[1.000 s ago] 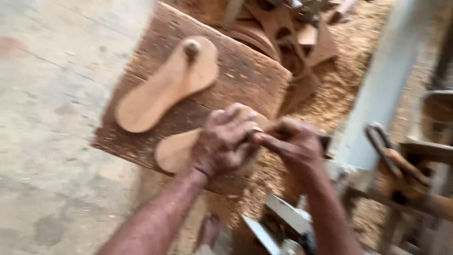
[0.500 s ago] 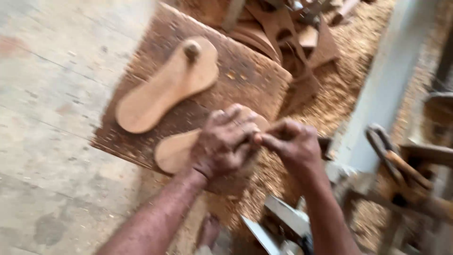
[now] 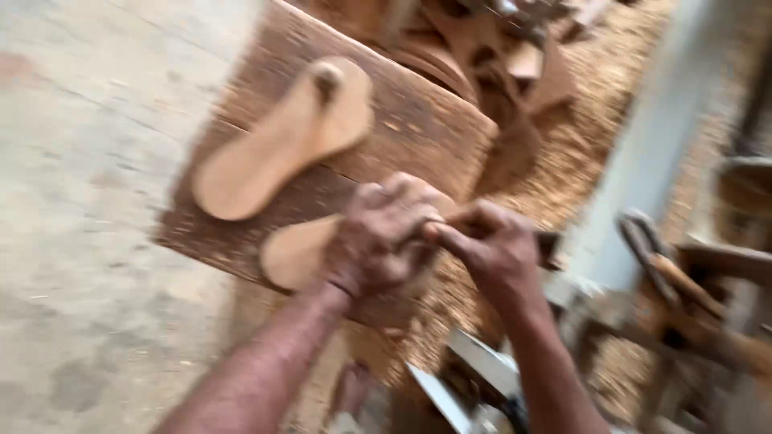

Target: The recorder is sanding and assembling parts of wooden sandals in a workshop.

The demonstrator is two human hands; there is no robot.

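Two pale wooden sandal soles lie on a dark wooden board (image 3: pixel 418 120). The far sole (image 3: pixel 273 145) lies free, with a knob at its toe end. My left hand (image 3: pixel 382 237) presses down over the near sole (image 3: pixel 293 253), covering its front half. My right hand (image 3: pixel 490 249) meets the left at the fingertips, pinched around something small that the blur hides; a dark tool end seems to stick out behind it.
Sawdust (image 3: pixel 579 153) covers the ground to the right of the board. Cut wooden pieces (image 3: pixel 482 56) pile up at the back. A grey post (image 3: pixel 643 161) and wooden-handled tools (image 3: pixel 675 281) stand at right. A concrete floor (image 3: pixel 88 201) lies left. Metal blades (image 3: pixel 474 370) lie below.
Both hands stay together on the near sole and shift only slightly. The view has moved a little.
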